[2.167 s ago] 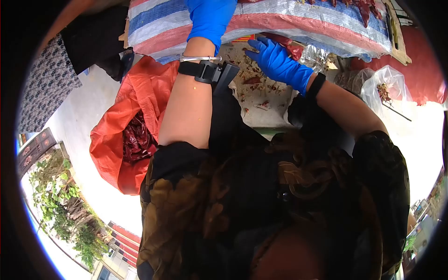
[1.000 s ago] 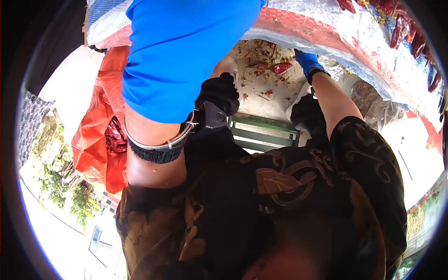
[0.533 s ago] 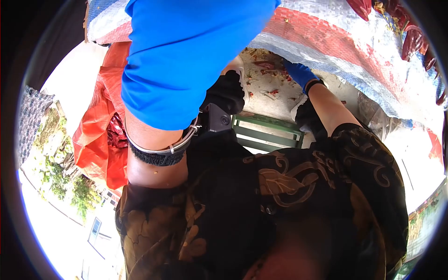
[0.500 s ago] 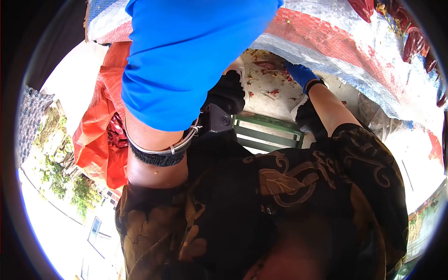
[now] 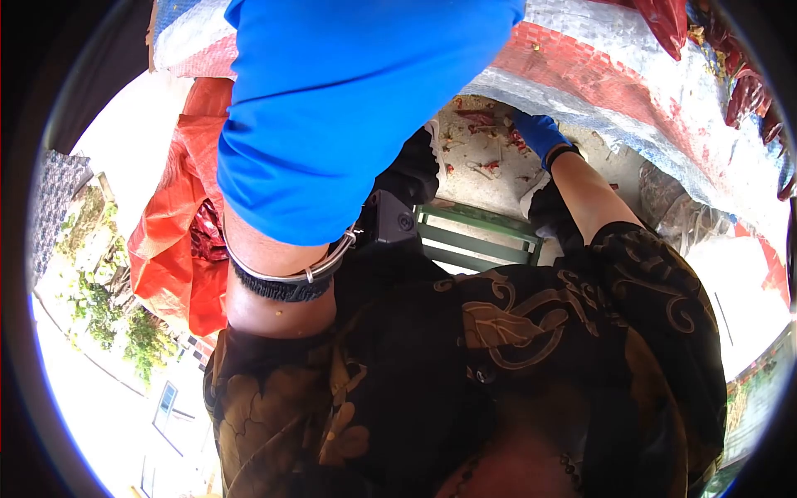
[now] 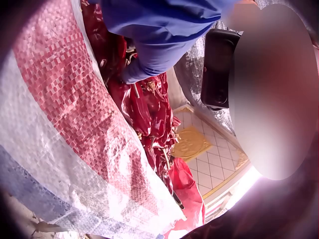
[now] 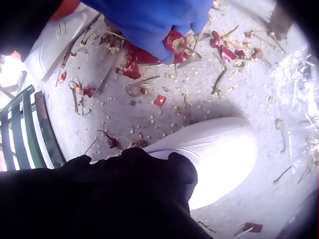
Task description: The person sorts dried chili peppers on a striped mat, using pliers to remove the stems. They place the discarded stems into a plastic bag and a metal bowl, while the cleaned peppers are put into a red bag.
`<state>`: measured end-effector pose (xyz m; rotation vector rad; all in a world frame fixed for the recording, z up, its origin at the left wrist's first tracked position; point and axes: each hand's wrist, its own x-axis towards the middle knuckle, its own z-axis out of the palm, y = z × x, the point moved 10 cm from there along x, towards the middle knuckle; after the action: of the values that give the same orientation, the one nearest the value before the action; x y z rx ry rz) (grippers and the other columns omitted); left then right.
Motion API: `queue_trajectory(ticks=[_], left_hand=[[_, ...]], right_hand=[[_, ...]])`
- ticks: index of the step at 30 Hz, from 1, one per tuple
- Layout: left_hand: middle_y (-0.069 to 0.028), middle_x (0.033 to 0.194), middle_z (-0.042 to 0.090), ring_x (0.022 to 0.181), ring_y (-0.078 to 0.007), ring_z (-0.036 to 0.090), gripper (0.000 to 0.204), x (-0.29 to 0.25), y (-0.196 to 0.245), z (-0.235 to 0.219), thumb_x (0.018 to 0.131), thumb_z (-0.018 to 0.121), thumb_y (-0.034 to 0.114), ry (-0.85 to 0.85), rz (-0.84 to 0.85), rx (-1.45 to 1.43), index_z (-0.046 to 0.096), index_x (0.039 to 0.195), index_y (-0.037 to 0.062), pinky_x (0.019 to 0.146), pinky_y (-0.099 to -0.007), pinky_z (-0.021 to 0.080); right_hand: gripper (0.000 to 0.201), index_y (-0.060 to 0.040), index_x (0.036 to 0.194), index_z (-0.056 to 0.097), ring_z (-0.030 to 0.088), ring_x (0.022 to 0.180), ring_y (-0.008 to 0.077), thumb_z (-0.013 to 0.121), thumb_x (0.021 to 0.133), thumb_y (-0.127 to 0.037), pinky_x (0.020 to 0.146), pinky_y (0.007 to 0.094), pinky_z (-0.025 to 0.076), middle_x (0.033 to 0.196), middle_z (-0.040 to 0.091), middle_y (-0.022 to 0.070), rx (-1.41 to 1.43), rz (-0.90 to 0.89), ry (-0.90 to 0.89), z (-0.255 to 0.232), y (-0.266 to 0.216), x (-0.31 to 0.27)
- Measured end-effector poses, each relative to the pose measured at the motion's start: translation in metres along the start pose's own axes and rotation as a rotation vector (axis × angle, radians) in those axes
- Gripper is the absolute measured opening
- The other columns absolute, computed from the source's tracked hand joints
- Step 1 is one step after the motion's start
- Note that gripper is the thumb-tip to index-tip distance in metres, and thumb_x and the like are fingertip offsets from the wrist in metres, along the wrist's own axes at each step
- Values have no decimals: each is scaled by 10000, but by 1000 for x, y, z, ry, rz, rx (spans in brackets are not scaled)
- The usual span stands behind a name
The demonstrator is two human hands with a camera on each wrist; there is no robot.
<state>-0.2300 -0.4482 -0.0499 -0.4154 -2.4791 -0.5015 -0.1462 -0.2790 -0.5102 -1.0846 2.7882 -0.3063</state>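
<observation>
In the head view my left hand's blue glove looms large, with its fingers beyond the top edge. The left wrist view shows this hand against a heap of dried red chilies, fingertips partly hidden among them. Down at the littered floor, under the striped sheet's edge, is my right hand. In the right wrist view the gloved right hand pinches a dried red chili just above the floor.
A striped woven sheet spans the top. An orange-red bag of chilies stands at left. A green slatted stool and a white shoe are near the right hand. Chili scraps and stems litter the floor.
Since the earliest frame, my left arm has come up close to the head camera, and my right hand has gone down to the floor. Over the last half second the right hand shifted slightly.
</observation>
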Motion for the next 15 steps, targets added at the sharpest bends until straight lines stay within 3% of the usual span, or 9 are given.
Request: queue_trajectory(ticks=[2, 3, 10, 12, 15], left_hand=[[-253, 1290, 385, 1193, -402, 380, 600, 0, 0, -1, 727, 674, 207, 0, 2, 0, 434, 1246, 26, 993, -402, 337], [-253, 1290, 385, 1192, -402, 380, 601, -1, 0, -2, 727, 674, 208, -1, 0, 0, 434, 1246, 26, 993, -402, 337], [-253, 1290, 385, 1192, -403, 379, 602, -3, 0, -5, 727, 674, 214, -3, -11, 4, 435, 1245, 25, 992, -404, 337], [-253, 1290, 385, 1192, -403, 379, 602, -1, -5, 1, 727, 674, 216, -12, -22, 5, 435, 1245, 25, 992, -404, 337], [-254, 1291, 385, 1192, -404, 379, 602, -1, -2, 2, 727, 675, 219, -24, -34, 9, 435, 1245, 25, 992, -405, 337]], right_hand=[[190, -65, 939, 603, 624, 802, 357, 512, 779, -113, 679, 440, 502, 877, 631, 169, 46, 51, -453, 46, 9, -10], [82, -64, 793, 601, 627, 678, 326, 531, 757, -87, 566, 431, 491, 733, 618, 138, -34, -30, -251, 24, 2, -6], [78, -56, 791, 590, 627, 663, 295, 522, 761, -79, 552, 392, 489, 722, 600, 131, 62, 39, -348, 54, 19, -9], [92, -54, 823, 581, 626, 686, 296, 520, 760, -79, 561, 386, 493, 741, 592, 132, -59, -35, -358, 57, 13, -9], [127, -63, 864, 581, 613, 687, 290, 527, 751, -85, 564, 375, 496, 772, 581, 124, -104, -187, -282, 11, -11, 0]])
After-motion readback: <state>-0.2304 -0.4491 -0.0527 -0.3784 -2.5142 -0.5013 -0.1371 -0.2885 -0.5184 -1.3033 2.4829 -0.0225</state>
